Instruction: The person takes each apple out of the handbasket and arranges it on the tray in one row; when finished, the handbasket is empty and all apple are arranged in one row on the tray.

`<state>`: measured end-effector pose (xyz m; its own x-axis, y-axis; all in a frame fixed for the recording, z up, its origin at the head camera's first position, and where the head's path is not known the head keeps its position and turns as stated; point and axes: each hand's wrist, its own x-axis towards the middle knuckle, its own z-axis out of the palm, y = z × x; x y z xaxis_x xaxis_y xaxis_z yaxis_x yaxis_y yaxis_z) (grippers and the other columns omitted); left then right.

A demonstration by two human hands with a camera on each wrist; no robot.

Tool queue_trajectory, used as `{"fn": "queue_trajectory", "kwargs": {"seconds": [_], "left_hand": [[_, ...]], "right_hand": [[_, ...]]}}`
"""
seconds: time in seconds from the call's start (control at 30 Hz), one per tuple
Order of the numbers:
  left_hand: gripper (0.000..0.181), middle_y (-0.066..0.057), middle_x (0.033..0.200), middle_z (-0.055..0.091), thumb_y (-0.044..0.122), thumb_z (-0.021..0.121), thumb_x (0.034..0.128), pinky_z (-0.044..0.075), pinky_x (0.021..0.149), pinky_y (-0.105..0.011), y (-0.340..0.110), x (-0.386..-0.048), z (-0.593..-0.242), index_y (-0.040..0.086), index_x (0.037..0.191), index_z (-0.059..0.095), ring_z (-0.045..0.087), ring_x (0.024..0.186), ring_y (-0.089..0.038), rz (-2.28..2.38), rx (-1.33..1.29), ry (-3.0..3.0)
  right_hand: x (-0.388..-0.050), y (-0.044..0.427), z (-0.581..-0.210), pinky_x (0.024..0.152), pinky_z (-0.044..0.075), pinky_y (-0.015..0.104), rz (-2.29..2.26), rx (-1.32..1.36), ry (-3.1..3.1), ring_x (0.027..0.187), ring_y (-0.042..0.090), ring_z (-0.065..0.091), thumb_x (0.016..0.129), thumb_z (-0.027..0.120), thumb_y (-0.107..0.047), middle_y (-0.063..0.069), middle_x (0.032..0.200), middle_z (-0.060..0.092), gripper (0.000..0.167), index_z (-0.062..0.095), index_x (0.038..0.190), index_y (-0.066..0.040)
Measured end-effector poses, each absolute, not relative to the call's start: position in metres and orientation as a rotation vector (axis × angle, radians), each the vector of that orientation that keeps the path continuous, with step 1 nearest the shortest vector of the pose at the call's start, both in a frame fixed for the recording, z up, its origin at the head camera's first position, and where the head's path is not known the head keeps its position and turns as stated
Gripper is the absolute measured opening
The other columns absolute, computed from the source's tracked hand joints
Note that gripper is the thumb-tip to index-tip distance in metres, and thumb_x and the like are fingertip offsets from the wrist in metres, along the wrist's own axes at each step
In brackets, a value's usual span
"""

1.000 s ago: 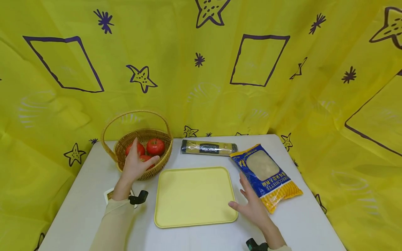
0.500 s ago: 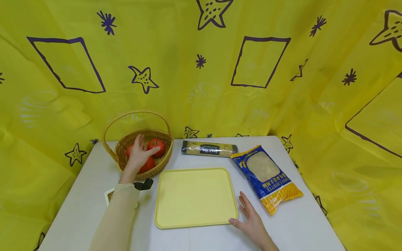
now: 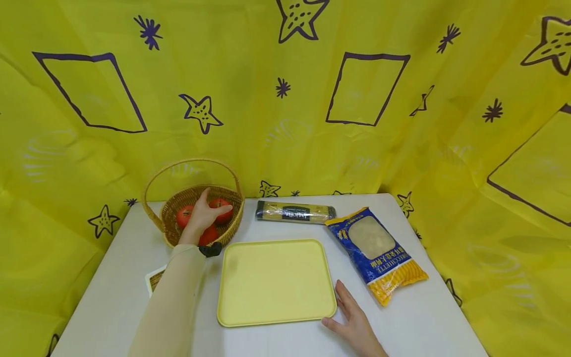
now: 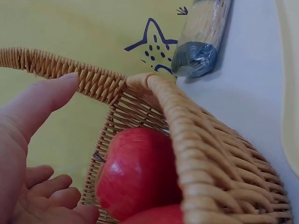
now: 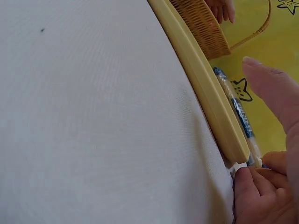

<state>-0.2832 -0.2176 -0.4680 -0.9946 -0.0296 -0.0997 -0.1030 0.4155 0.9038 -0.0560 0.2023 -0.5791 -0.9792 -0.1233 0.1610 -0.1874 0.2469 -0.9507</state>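
1. The person's left hand (image 3: 201,218) is spread over the wicker basket (image 3: 235,227), thumb well apart from loosely bent fingers; it grips nothing, and I can't tell whether it touches the nearest apple (image 4: 140,172).
2. Three red apples sit inside the basket, each partly covered by the hand, another apple or the rim.
3. The right hand (image 3: 354,325) is spread too, at the near right corner of the yellow tray (image 3: 276,282); contact is hard to judge.
4. The left sleeve (image 3: 171,297) hides most of a white-edged item (image 3: 154,279) on the tabletop (image 3: 111,307).
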Motion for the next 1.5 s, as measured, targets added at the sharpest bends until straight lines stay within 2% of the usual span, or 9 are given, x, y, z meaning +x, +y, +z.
{"fn": "queue_trajectory", "kwargs": {"seconds": [0.2,0.4,0.5,0.7,0.87,1.0,1.1,1.37,1.5], "left_hand": [[0.115,-0.019,0.160,0.010,0.045,0.080,0.0798,0.018,0.112,-0.056,-0.215,-0.293,-0.469,0.009,0.158,0.003,0.012,0.143,-0.040,1.561,-0.128,2.614],[0.108,-0.026,0.157,0.015,0.034,0.077,0.0846,0.019,0.112,-0.055,-0.213,-0.297,-0.472,0.002,0.156,0.003,0.016,0.141,-0.043,1.394,-0.120,2.696],[0.104,-0.030,0.154,0.017,0.030,0.075,0.0859,0.019,0.112,-0.054,-0.212,-0.298,-0.472,-0.004,0.154,0.004,0.018,0.140,-0.046,1.325,-0.102,2.725],[0.102,-0.036,0.151,0.019,0.028,0.073,0.0865,0.020,0.111,-0.054,-0.211,-0.302,-0.471,-0.011,0.151,0.004,0.020,0.138,-0.049,1.210,-0.086,2.751],[0.098,-0.041,0.145,0.026,0.024,0.074,0.0850,0.024,0.110,-0.054,-0.211,-0.304,-0.471,-0.019,0.146,0.010,0.026,0.133,-0.052,1.110,-0.048,2.800],[0.080,-0.041,0.130,0.044,0.024,0.075,0.0834,0.033,0.105,-0.052,-0.210,-0.303,-0.472,-0.021,0.134,0.032,0.042,0.122,-0.051,1.030,-0.047,2.845],[0.070,-0.038,0.120,0.051,0.026,0.076,0.0826,0.038,0.100,-0.052,-0.210,-0.303,-0.473,-0.020,0.122,0.041,0.048,0.113,-0.050,0.996,-0.059,2.854],[0.067,-0.037,0.114,0.054,0.027,0.078,0.0804,0.041,0.096,-0.052,-0.209,-0.305,-0.472,-0.020,0.116,0.046,0.052,0.107,-0.049,0.955,-0.038,2.869],[0.068,-0.038,0.115,0.053,0.027,0.079,0.0794,0.040,0.097,-0.053,-0.211,-0.305,-0.473,-0.020,0.116,0.046,0.051,0.108,-0.050,0.971,-0.037,2.884]], "right_hand": [[-0.056,0.202,-0.579,0.100,0.031,0.017,1.861,0.291,-2.464,0.131,-0.001,0.032,0.072,0.086,-0.007,0.026,0.153,0.025,0.092,0.033,0.145,0.012],[-0.056,0.201,-0.576,0.099,0.033,0.018,1.842,0.272,-2.516,0.133,0.026,0.034,0.073,0.087,-0.011,0.022,0.155,0.024,0.091,0.035,0.145,0.011],[-0.056,0.201,-0.576,0.099,0.033,0.018,1.825,0.267,-2.532,0.132,0.032,0.034,0.074,0.086,-0.013,0.022,0.155,0.024,0.091,0.035,0.145,0.011],[-0.058,0.202,-0.579,0.098,0.034,0.018,1.712,0.284,-2.596,0.135,0.027,0.031,0.075,0.085,-0.014,0.022,0.155,0.025,0.087,0.037,0.143,0.011],[-0.058,0.201,-0.579,0.098,0.037,0.022,1.611,0.323,-2.634,0.133,0.030,0.034,0.075,0.085,-0.016,0.022,0.154,0.027,0.085,0.040,0.142,0.010],[-0.057,0.200,-0.577,0.098,0.039,0.027,1.583,0.339,-2.631,0.132,0.034,0.035,0.076,0.085,-0.017,0.022,0.153,0.029,0.084,0.041,0.141,0.011],[-0.057,0.200,-0.576,0.098,0.040,0.027,1.589,0.326,-2.634,0.133,0.033,0.034,0.075,0.085,-0.016,0.022,0.153,0.029,0.084,0.041,0.141,0.011],[-0.057,0.200,-0.578,0.098,0.037,0.021,1.566,0.290,-2.676,0.135,0.030,0.031,0.075,0.085,-0.017,0.020,0.155,0.027,0.086,0.040,0.143,0.011],[-0.058,0.200,-0.578,0.098,0.039,0.026,1.582,0.278,-2.672,0.135,0.028,0.032,0.074,0.085,-0.014,0.019,0.155,0.027,0.085,0.040,0.142,0.011]]}}
